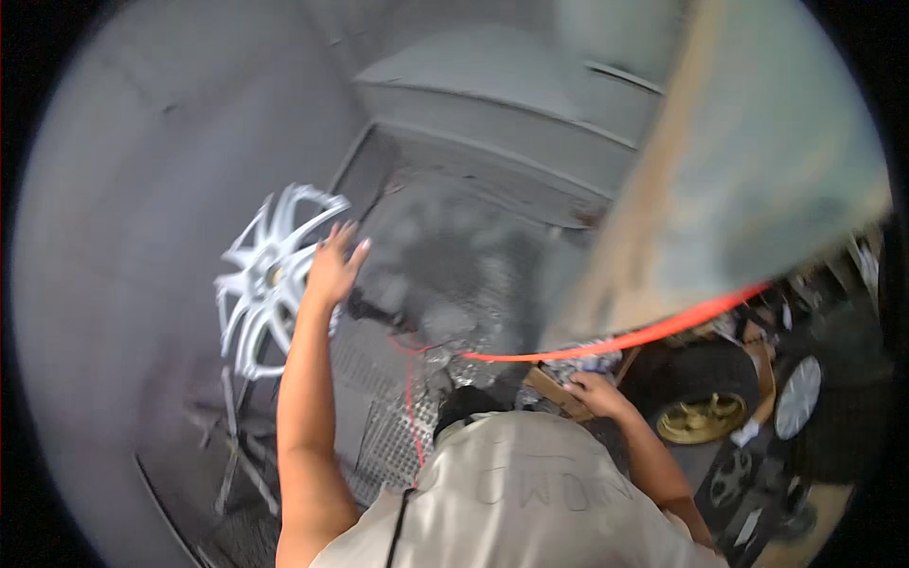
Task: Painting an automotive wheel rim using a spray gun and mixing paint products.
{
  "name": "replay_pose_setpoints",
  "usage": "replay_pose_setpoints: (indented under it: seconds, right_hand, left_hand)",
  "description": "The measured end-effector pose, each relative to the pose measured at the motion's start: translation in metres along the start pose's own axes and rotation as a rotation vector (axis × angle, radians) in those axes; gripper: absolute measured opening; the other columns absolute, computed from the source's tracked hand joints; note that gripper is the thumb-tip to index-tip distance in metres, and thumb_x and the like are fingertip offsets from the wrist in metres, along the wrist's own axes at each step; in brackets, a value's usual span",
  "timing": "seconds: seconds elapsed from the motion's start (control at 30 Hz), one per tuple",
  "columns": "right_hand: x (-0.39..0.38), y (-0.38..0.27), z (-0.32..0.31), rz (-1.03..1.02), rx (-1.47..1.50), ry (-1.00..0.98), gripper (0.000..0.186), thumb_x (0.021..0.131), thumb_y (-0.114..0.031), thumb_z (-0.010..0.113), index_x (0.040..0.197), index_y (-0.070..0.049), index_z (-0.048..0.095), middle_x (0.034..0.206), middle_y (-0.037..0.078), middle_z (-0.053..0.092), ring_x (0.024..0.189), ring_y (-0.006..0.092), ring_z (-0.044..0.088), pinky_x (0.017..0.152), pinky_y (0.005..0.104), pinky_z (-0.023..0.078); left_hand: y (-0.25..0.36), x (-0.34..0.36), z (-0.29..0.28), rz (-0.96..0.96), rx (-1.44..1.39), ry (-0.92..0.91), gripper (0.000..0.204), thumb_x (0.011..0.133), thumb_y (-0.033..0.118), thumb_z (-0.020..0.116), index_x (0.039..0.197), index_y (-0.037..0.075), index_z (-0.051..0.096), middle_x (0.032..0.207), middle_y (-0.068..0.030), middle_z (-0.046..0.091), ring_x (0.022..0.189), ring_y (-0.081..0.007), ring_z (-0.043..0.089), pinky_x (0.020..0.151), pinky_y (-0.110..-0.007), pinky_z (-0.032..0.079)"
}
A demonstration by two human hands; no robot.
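Note:
My left hand [333, 267] is stretched forward with its fingers apart, in front of the right edge of a silver spoked wheel [275, 275]. It holds nothing; whether the fingertips touch the wheel, I cannot tell. The wheel stands upright, above a thin-legged metal stand [232, 445]. Down by my right side, my right hand [597, 393] has its fingers curled at the edge of a flat brown piece that looks like cardboard [559, 393].
An orange hose [606, 348] runs across to the right. A large pale panel or sheet [748, 161], blurred, fills the upper right. A tyre with a gold rim [703, 417] and another silver wheel piece [798, 398] lie at right. Grey walls [161, 189] enclose the left.

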State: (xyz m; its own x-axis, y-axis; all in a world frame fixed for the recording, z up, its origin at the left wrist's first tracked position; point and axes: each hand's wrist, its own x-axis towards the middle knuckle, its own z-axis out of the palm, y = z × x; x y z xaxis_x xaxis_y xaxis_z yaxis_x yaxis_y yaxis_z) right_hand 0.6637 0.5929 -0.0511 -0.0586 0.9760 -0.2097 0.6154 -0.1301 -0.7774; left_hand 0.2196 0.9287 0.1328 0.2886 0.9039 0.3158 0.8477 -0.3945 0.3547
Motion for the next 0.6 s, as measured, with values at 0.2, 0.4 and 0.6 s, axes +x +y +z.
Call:
replay_pose_setpoints:
  seconds: [0.2, 0.4, 0.6]
  right_hand:
    - [-0.030, 0.086, -0.030, 0.194, 1.016, 0.510, 0.029, 0.113, -0.030, 0.055, 0.099, -0.006, 0.062, 0.083, 0.006, 0.066, 0.072, 0.0194, 0.065, 0.069, 0.0357, 0.052]
    - [-0.107, 0.120, 0.020, 0.386, 1.424, 0.812, 0.033, 0.112, -0.033, 0.058, 0.120, -0.003, 0.065, 0.097, 0.006, 0.071, 0.082, 0.0196, 0.067, 0.074, 0.0382, 0.056]
    - [-0.135, 0.098, 0.054, 0.563, 1.277, 0.694, 0.032, 0.114, -0.025, 0.051, 0.129, 0.002, 0.060, 0.090, 0.009, 0.072, 0.081, 0.0238, 0.073, 0.075, 0.0411, 0.059]
  left_hand:
    - [0.104, -0.060, 0.056, 0.123, -0.256, 0.278, 0.028, 0.095, 0.011, 0.073, 0.118, -0.005, 0.072, 0.115, -0.0244, 0.074, 0.109, -0.0406, 0.070, 0.099, -0.047, 0.053]
    - [0.111, -0.120, 0.146, 0.059, -0.335, -0.302, 0.013, 0.093, 0.006, 0.077, 0.090, -0.006, 0.071, 0.074, -0.0191, 0.072, 0.067, -0.0200, 0.066, 0.067, -0.039, 0.055]
    - [0.110, -0.157, 0.229, 0.328, -0.020, -0.895, 0.029, 0.096, 0.027, 0.074, 0.103, -0.002, 0.076, 0.094, -0.0267, 0.075, 0.091, -0.0358, 0.077, 0.079, -0.045, 0.058]
